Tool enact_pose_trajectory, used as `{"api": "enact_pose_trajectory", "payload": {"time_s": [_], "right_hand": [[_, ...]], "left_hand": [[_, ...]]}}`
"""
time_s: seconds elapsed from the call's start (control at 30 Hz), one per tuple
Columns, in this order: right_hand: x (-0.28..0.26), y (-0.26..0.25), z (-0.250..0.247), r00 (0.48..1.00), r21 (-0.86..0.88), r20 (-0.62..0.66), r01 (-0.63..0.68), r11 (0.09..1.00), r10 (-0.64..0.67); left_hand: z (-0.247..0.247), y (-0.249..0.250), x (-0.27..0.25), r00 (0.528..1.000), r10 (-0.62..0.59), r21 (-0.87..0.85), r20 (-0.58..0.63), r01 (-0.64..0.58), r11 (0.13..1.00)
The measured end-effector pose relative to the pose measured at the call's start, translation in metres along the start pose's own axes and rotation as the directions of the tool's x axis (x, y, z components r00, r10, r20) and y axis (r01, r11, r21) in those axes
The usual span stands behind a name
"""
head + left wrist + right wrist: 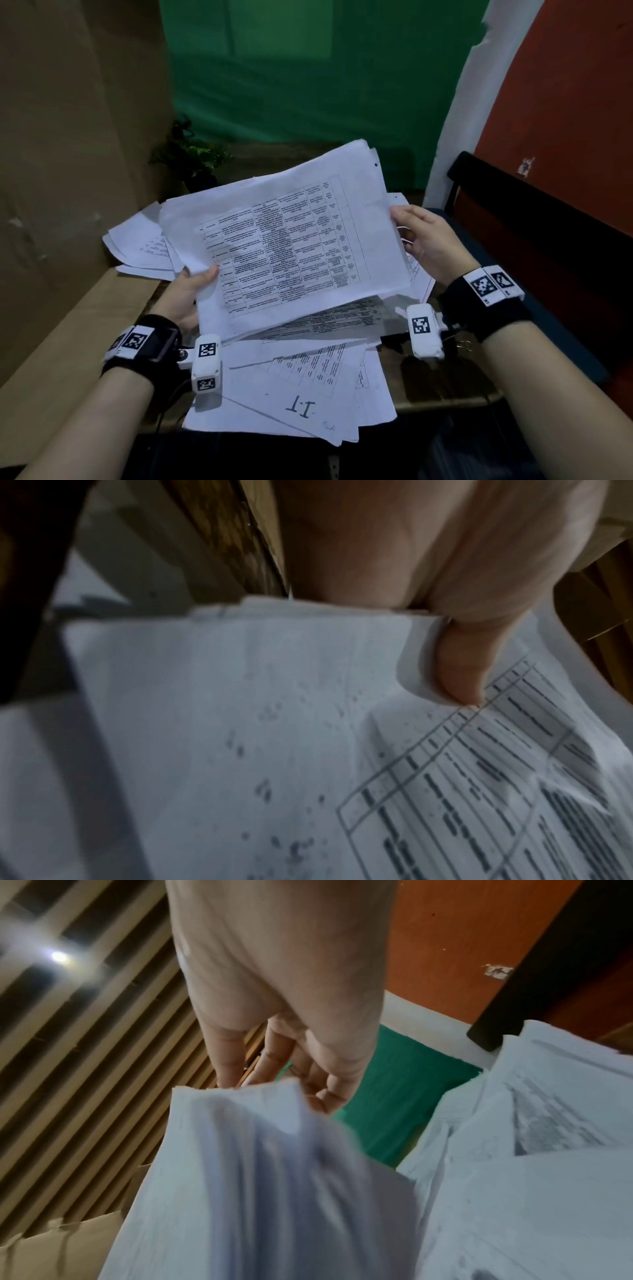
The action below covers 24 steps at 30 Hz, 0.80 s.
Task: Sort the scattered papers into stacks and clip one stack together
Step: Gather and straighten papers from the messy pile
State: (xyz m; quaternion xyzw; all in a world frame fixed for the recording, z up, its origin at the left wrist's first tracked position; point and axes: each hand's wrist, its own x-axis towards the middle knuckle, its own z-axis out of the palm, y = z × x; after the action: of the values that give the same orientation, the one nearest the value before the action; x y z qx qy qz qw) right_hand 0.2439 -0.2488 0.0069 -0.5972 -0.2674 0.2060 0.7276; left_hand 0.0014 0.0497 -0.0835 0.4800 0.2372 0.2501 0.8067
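A stack of white papers, its top sheet printed with a table, hangs tilted above the table between both hands. My left hand grips its near left edge, with the thumb pressed on top of the stack. My right hand holds the right edge, and its fingers curl behind the stack. Loose sheets lie scattered on the table below, one marked "I.T". Another pile of papers lies at the back left. What looks like a black binder clip sits under my right wrist.
The small wooden table stands between a cardboard wall on the left and a dark chair frame on the right. A potted plant stands at the back left, before a green cloth.
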Motion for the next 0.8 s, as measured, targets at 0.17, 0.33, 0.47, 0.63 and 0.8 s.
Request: {"api": "enact_pose_trajectory", "payload": {"time_s": [0.17,0.33,0.47,0.63,0.8], "right_hand": [[0.006,-0.018,0.009,0.999,-0.049,-0.021,0.046,0.998,-0.047],[0.005,-0.025,0.005,0.998,0.027,0.054,-0.012,1.0,0.01],[0.003,-0.027,0.004,0.993,-0.091,0.114,-0.023,0.996,0.034],[-0.002,-0.012,0.003,0.985,-0.479,0.12,-0.052,0.876,0.124],[0.0,0.002,0.008,0.988,-0.661,-0.05,0.076,0.746,-0.146]], "left_hand": [[0.003,0.0,-0.002,0.994,0.013,-0.007,0.104,-0.012,1.0],[-0.004,0.002,0.001,0.983,0.015,0.011,0.184,-0.017,1.0],[0.002,0.005,-0.007,0.978,0.045,0.0,0.203,-0.046,0.999],[0.003,0.006,-0.01,0.982,0.018,-0.031,0.186,-0.012,0.999],[-0.001,0.001,-0.008,0.981,-0.058,0.013,0.185,0.057,0.998]]}}
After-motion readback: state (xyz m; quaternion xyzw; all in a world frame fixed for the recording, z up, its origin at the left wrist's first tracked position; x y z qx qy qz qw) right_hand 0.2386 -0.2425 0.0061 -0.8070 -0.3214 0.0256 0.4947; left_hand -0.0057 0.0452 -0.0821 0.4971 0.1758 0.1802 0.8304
